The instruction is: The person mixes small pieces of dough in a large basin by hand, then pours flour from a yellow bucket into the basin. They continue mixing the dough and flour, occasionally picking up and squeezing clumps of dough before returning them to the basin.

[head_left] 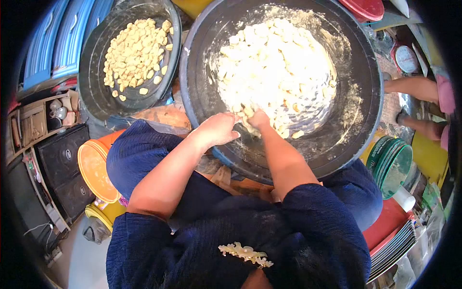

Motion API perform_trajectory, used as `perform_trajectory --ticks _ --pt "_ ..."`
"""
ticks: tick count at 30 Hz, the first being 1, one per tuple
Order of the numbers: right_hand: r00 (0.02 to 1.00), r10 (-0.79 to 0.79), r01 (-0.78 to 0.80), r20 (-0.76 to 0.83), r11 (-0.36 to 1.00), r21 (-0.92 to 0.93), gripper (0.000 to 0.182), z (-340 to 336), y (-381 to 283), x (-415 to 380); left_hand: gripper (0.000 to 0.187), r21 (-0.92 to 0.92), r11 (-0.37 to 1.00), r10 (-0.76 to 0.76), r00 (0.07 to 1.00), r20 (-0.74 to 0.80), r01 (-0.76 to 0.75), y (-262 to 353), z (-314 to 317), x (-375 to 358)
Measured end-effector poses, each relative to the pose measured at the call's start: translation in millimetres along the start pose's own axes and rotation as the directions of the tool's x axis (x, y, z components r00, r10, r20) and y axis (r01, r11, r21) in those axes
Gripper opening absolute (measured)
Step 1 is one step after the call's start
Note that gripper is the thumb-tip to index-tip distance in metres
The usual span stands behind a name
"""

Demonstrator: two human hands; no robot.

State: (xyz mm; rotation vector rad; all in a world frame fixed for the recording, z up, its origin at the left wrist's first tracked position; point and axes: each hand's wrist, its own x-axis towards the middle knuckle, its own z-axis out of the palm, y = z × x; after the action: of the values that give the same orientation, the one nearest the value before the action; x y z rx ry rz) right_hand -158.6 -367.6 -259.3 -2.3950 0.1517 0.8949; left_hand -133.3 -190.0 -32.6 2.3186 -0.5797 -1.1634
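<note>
A wide black basin (363, 120) holds a heap of pale floury pieces (274, 67), bright with glare. At the near-left edge of the heap, my right hand (258, 118) reaches down into the pieces, its fingertips among them; what it grips is hard to make out. Just left of it, over the near rim, my left hand (219, 129) has its thumb apart from the other fingers, and flour marks its fingertips. Nothing shows in its palm. Further left, a smaller dark basin (91, 91) contains more rounded, tan pieces (134, 53).
An orange bucket (98, 168) stands by my left knee, green tubs (392, 166) by my right. Blue drawers (60, 38) and black speakers (62, 154) are at the left. Another person's legs (416, 89) show at the right, near a dial scale (405, 59).
</note>
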Motion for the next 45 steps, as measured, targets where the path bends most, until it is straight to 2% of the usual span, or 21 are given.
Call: perform_trajectory --ticks 1,2,3,4,5,7,8,10,14,16,17,19,23,25,26,29,33,35,39,41,45 --pt "0.925 0.195 -0.239 0.327 0.966 0.1 0.056 -10.8 5.1 5.0 0.045 -0.002 1.0 -0.025 1.0 0.0 0.025 -4.0 2.2 4.5" --pt "0.927 0.195 -0.237 0.319 0.966 0.098 0.056 -18.3 11.7 3.7 0.045 -0.001 1.0 -0.02 1.0 -0.006 0.02 -8.0 4.3 10.5" --pt "0.882 -0.123 -0.244 0.455 0.707 0.664 0.055 -35.5 10.1 -8.9 0.045 -0.128 0.992 -0.012 0.992 -0.127 -0.004 -11.4 8.8 16.5" --pt "0.818 -0.448 -0.326 0.36 0.155 0.933 0.054 -53.8 5.0 -25.5 0.044 -0.255 0.966 -0.023 0.97 -0.243 -0.041 -10.6 14.3 18.3" --pt "0.819 -0.444 -0.325 0.364 0.164 0.932 0.054 -74.2 -7.4 -41.8 0.044 -0.262 0.964 -0.02 0.968 -0.248 -0.047 -0.4 13.1 16.1" --pt "0.732 -0.599 -0.408 0.323 -0.006 0.913 0.053 -112.8 -43.4 -71.0 0.049 -0.786 0.585 -0.191 0.908 -0.374 -0.201 25.1 3.7 9.0" --pt "0.732 -0.6 -0.402 0.321 -0.001 0.915 0.053 -121.5 -55.1 -76.8 0.051 -0.92 0.355 -0.188 0.952 -0.243 -0.165 20.2 2.3 14.8" --pt "0.855 -0.509 -0.027 0.101 0.152 0.988 0.053 -135.0 -75.5 -86.2 0.047 -0.943 0.26 -0.203 0.944 -0.261 -0.205 16.9 -5.5 17.4" --pt "0.869 -0.495 0.049 0.007 0.1 0.994 0.051 -172.6 -90.9 -117.1 0.035 -0.938 0.133 -0.265 0.901 -0.344 -0.319 24.0 -16.8 11.1" --pt "0.892 -0.4 0.272 -0.209 0.106 0.956 0.04 -174.8 -98.8 -127.0 0.038 -0.931 -0.01 -0.177 0.917 -0.357 -0.364 26.4 -19.1 7.0" --pt "0.891 -0.4 0.277 -0.213 0.108 0.955 0.04 -177.7 -101.6 -133.0 0.038 -0.93 -0.01 -0.173 0.917 -0.36 -0.367 30.4 -17.5 5.9" --pt "0.913 -0.331 0.381 -0.24 0.481 0.789 0.029 -182.0 -105.1 -142.5 0.038 -0.965 0.059 -0.043 0.966 -0.257 -0.254 50.3 -22.6 -3.0" --pt "0.867 -0.316 0.498 -0.386 0.533 0.684 0.021 -178.0 -84.9 -135.5 0.033 -0.963 0.141 -0.022 0.971 -0.237 -0.231 47.4 -16.1 -0.9" --pt "0.897 -0.04 0.416 -0.441 0.419 0.807 0.02 -189.9 -77.7 -135.6 0.032 -0.962 0.131 -0.019 0.969 -0.246 -0.241 49.7 -18.8 0.8" --pt "0.888 0.008 0.387 -0.46 0.527 0.757 0.023 -192.0 -75.8 -133.0 0.032 -0.961 0.131 -0.017 0.969 -0.248 -0.243 51.2 -18.4 0.5" --pt "0.839 -0.323 0.543 -0.437 0.549 0.635 0.025 -186.5 -78.7 -138.6 0.032 -0.977 0.075 -0.036 0.979 -0.202 -0.198 58.4 -18.7 -1.8" --pt "0.802 -0.466 0.577 -0.373 0.445 0.685 0.027 -180.9 -79.6 -133.6 0.032 -0.975 0.07 -0.027 0.977 -0.211 -0.209 59.5 -16.1 3.1" --pt "0.917 0.145 0.279 -0.371 0.433 0.857 0.029 -186.3 -81.3 -134.2 0.031 -0.967 0.123 -0.053 0.971 -0.232 -0.224 56.8 -15.0 5.4" --pt "0.822 -0.17 0.555 -0.543 0.454 0.697 0.029 -181.7 -70.0 -125.2 0.034 -0.971 0.031 -0.024 0.971 -0.236 -0.236 56.7 -16.9 3.2" --pt "0.676 -0.572 0.732 -0.464 0.449 0.512 0.03 -182.0 -92.3 -141.0 0.035 -0.971 -0.023 0.031 0.97 -0.239 -0.239 53.0 -15.5 3.0" --pt "0.76 -0.492 0.609 -0.424 0.311 0.73 0.028 -171.3 -86.5 -121.7 0.035 -0.971 0.034 0.044 0.971 -0.236 -0.238 46.3 -15.1 8.9"
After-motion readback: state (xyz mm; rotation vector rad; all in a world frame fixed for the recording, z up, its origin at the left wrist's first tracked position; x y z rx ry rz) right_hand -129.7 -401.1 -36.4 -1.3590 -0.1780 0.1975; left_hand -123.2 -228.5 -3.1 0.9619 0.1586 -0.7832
